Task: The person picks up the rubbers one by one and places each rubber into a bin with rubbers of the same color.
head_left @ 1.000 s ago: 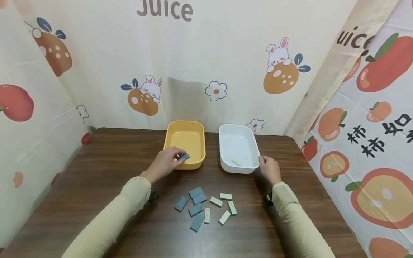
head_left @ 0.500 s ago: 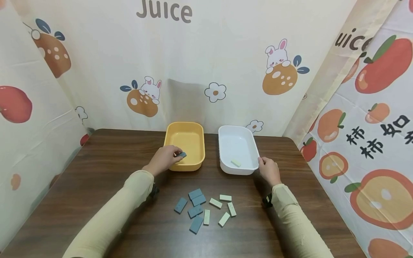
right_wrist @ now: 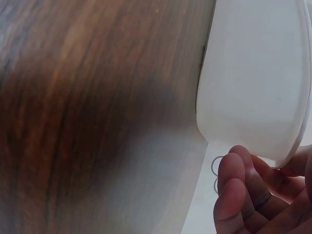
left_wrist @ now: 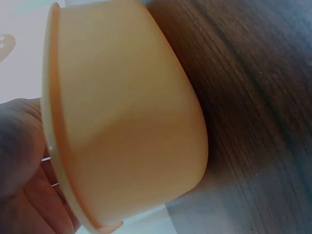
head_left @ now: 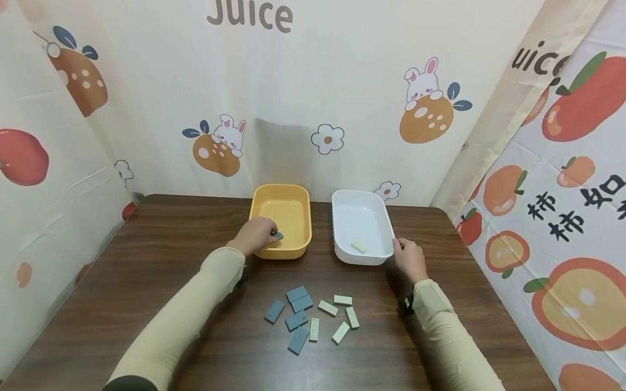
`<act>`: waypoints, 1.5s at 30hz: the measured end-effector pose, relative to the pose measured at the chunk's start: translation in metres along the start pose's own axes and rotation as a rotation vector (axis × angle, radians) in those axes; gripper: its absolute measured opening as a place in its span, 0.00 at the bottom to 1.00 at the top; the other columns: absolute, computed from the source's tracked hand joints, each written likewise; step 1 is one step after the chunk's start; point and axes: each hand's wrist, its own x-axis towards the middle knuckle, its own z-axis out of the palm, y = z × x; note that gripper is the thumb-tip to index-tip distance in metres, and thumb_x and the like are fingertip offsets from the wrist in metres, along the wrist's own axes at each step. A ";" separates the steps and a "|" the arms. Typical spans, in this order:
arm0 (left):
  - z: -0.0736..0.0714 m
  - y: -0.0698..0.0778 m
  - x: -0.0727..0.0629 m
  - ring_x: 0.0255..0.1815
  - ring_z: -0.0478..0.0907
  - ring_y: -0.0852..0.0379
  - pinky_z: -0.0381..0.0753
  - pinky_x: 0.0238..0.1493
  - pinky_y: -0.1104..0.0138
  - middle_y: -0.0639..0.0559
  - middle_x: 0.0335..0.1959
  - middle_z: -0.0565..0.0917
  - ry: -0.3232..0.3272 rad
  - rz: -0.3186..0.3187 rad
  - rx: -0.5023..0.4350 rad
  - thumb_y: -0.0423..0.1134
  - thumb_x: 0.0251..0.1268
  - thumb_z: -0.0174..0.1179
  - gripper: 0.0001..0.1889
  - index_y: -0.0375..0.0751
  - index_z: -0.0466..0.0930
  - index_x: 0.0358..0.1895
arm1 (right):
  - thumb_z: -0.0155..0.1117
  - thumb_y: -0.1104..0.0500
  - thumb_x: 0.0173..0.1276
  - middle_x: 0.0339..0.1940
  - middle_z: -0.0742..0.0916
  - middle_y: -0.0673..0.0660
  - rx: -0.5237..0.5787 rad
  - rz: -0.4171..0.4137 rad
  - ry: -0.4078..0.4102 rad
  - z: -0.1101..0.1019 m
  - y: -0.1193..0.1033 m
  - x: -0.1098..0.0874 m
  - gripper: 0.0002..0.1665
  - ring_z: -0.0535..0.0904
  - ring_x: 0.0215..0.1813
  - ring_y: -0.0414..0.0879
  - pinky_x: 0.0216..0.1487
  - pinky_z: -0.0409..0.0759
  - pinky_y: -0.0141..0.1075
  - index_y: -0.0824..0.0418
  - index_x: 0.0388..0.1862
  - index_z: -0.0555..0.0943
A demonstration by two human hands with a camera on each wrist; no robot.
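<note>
My left hand (head_left: 255,235) reaches over the near left rim of the yellow bin (head_left: 306,228). Its fingers pinch a blue-grey rectangular block (head_left: 278,235), mostly covered by the hand. In the left wrist view the yellow bin's outer wall (left_wrist: 126,107) hides the block, and the left hand (left_wrist: 29,170) shows behind the rim. My right hand (head_left: 409,258) holds the near right corner of the white bin (head_left: 362,258). The right wrist view has the right hand's curled fingers (right_wrist: 230,168) at the white bin's rim. One pale green block (head_left: 358,247) lies inside the white bin.
On the brown wooden table (head_left: 205,336) nearer me lie several flat blue-grey blocks (head_left: 298,341), two of them touching side by side. Several smaller pale green blocks (head_left: 340,333) are scattered to their right. A printed curtain (head_left: 293,70) stands right behind the bins.
My left hand has turned over and moved slightly forward above the yellow bin, so less of the blue-grey block shows. My right hand stays at the white bin's corner.
</note>
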 end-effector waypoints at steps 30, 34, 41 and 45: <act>0.008 -0.009 0.020 0.32 0.76 0.53 0.79 0.39 0.62 0.45 0.36 0.85 -0.116 -0.014 -0.045 0.38 0.61 0.65 0.08 0.36 0.86 0.38 | 0.43 0.52 0.78 0.31 0.85 0.63 0.013 -0.014 0.019 0.003 -0.001 0.003 0.26 0.78 0.29 0.50 0.31 0.72 0.37 0.70 0.55 0.79; 0.005 -0.006 0.016 0.41 0.80 0.50 0.81 0.48 0.56 0.42 0.46 0.86 -0.085 -0.011 -0.053 0.38 0.62 0.63 0.14 0.34 0.84 0.48 | 0.42 0.52 0.78 0.32 0.86 0.64 0.006 -0.015 0.021 0.002 -0.001 0.003 0.26 0.78 0.29 0.51 0.32 0.72 0.38 0.70 0.55 0.79; 0.003 -0.003 0.010 0.41 0.80 0.50 0.80 0.49 0.56 0.44 0.42 0.86 0.009 -0.007 -0.044 0.37 0.63 0.57 0.13 0.34 0.84 0.47 | 0.42 0.51 0.78 0.30 0.85 0.63 0.002 -0.013 0.027 0.001 0.000 0.003 0.26 0.77 0.29 0.50 0.31 0.71 0.36 0.70 0.54 0.80; 0.002 -0.002 0.005 0.41 0.79 0.50 0.79 0.50 0.56 0.44 0.41 0.85 0.035 -0.029 -0.074 0.38 0.64 0.58 0.13 0.35 0.84 0.47 | 0.42 0.51 0.78 0.27 0.84 0.62 0.006 -0.005 0.018 0.001 0.001 0.002 0.26 0.77 0.27 0.49 0.29 0.70 0.36 0.70 0.52 0.80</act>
